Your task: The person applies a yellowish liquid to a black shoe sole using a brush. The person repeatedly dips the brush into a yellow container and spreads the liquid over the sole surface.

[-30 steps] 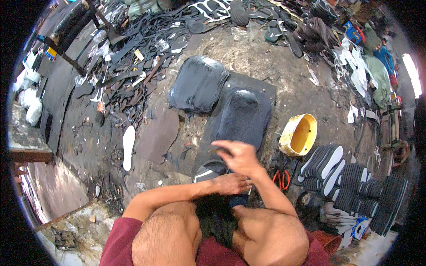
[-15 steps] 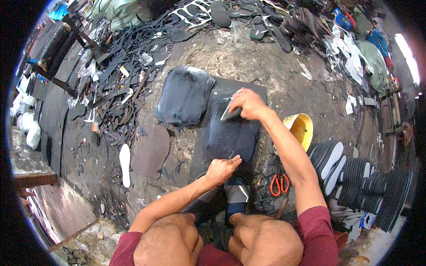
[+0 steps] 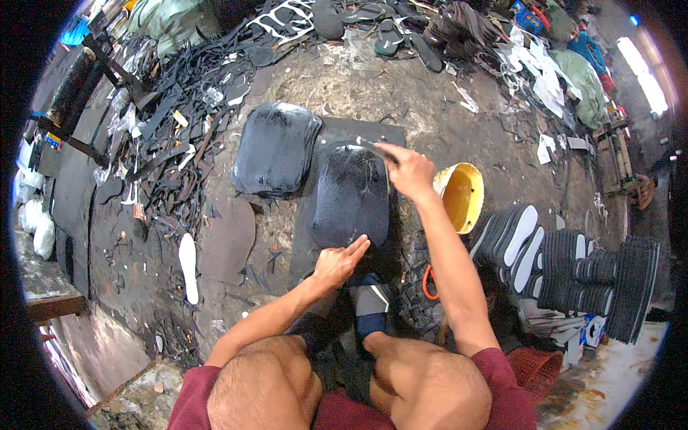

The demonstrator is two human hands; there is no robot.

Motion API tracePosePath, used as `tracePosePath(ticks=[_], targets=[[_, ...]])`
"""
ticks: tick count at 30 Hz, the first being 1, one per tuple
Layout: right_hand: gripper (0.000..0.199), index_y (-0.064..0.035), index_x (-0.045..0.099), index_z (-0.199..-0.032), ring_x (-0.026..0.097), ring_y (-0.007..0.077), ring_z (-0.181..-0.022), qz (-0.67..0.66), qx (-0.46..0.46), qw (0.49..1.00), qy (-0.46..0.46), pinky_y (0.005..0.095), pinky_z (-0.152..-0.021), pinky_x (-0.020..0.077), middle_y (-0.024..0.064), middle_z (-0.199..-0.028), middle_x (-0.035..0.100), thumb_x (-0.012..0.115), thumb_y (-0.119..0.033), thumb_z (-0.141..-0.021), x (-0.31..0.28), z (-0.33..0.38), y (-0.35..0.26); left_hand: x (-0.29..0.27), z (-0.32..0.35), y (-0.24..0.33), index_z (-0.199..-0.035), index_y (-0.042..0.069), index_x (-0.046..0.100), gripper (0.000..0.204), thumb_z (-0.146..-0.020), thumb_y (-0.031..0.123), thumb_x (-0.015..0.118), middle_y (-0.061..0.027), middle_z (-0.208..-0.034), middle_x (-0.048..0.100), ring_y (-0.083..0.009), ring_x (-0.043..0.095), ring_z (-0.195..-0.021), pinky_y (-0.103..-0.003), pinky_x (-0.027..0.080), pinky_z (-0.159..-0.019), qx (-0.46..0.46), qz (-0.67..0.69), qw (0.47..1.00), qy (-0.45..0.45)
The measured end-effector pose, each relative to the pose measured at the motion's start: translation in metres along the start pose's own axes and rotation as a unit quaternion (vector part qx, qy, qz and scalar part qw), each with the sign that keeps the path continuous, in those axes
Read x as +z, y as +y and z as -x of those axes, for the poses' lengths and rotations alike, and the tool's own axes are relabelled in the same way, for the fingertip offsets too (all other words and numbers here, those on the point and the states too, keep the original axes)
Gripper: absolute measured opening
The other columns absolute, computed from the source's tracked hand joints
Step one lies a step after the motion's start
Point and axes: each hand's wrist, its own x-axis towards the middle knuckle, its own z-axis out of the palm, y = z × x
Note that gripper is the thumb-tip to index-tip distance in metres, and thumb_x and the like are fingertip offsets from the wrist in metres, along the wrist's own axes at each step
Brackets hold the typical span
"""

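Observation:
A black rounded sheet point(image 3: 350, 201), wet-looking near its far end, lies in front of my feet on a larger dark mat point(image 3: 387, 133). My left hand point(image 3: 340, 264) rests at the sheet's near edge, fingers stretched out and their tips on it. Over the far right corner, my right hand point(image 3: 413, 172) grips a thin flat spreader point(image 3: 374, 149), seen nearly edge-on. Left of that sheet sits a stack of similar black sheets point(image 3: 276, 150) with a shiny top. A yellow container point(image 3: 464, 201), tipped with its mouth showing, lies beside my right forearm.
Orange-handled scissors point(image 3: 429, 282) lie partly behind my right forearm. Stacked soles point(image 3: 573, 272) stand at the right. A white sole-shaped piece point(image 3: 188, 269) and a brown sheet point(image 3: 228, 244) lie at the left. Black offcuts point(image 3: 193, 93) heap up at the far left, sandals point(image 3: 390, 37) beyond.
My right hand has moved from over the sheet to its far right corner, turning the spreader nearly edge-on. My left hand stays at the near edge. The whole view has shifted slightly.

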Motion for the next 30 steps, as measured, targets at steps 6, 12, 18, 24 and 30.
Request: tracePosePath(ticks=[6, 12, 18, 24, 30], targets=[[0.039, -0.025, 0.074, -0.121, 0.075, 0.0386, -0.087, 0.191, -0.015, 0.907, -0.375, 0.0543, -0.078, 0.0594, 0.0192, -0.104, 0.076, 0.063, -0.022, -0.084, -0.017, 0.023, -0.075, -0.002, 0.003, 0.013, -0.151, 0.005, 0.043, 0.068, -0.088, 0.012, 0.064, -0.0158, -0.156, 0.049, -0.0295, 0.074, -0.071, -0.044, 0.059, -0.056, -0.064, -0.023, 0.992, -0.109], [0.035, -0.0378, 0.072, -0.124, 0.074, 0.0303, -0.1, 0.144, 0.014, 0.972, -0.183, 0.0483, -0.082, 0.0591, 0.0053, -0.111, 0.077, 0.066, -0.026, -0.092, -0.001, -0.052, 0.002, -0.014, 0.0, 0.024, -0.154, 0.004, 0.039, 0.072, -0.091, 0.021, 0.069, -0.0166, -0.158, 0.046, -0.0325, 0.075, -0.085, -0.046, 0.061, -0.065, -0.1, 0.009, 0.993, -0.062], [0.04, -0.0326, 0.074, -0.12, 0.074, 0.0308, -0.096, 0.104, -0.057, 0.969, -0.215, 0.0477, -0.078, 0.0596, 0.0065, -0.112, 0.077, 0.065, -0.014, -0.087, 0.027, 0.061, 0.005, -0.024, 0.018, 0.0, -0.15, 0.006, 0.049, 0.065, -0.09, 0.018, 0.07, -0.0177, -0.152, 0.05, -0.0321, 0.07, -0.104, -0.042, 0.056, -0.085, -0.122, 0.105, 0.971, 0.176], [0.045, -0.0259, 0.07, -0.128, 0.07, 0.0303, -0.109, 0.115, -0.137, 0.976, -0.124, 0.0447, -0.087, 0.0585, 0.0057, -0.128, 0.071, 0.059, -0.013, -0.086, 0.014, 0.149, -0.041, -0.022, 0.032, -0.039, -0.14, 0.004, 0.063, 0.052, -0.089, 0.011, 0.07, -0.0133, -0.12, 0.068, -0.0217, 0.064, -0.096, -0.035, 0.051, -0.089, -0.48, 0.304, 0.802, 0.186], [0.048, -0.0291, 0.069, -0.132, 0.063, 0.0317, -0.122, 0.165, -0.169, 0.968, -0.084, 0.0486, -0.097, 0.0535, 0.0052, -0.136, 0.065, 0.063, -0.015, -0.087, 0.026, 0.19, -0.044, -0.034, 0.031, -0.024, -0.13, 0.004, 0.071, 0.043, -0.088, 0.014, 0.073, -0.0115, -0.118, 0.069, -0.0213, 0.066, -0.09, -0.034, 0.053, -0.086, -0.421, 0.263, 0.839, 0.224]])
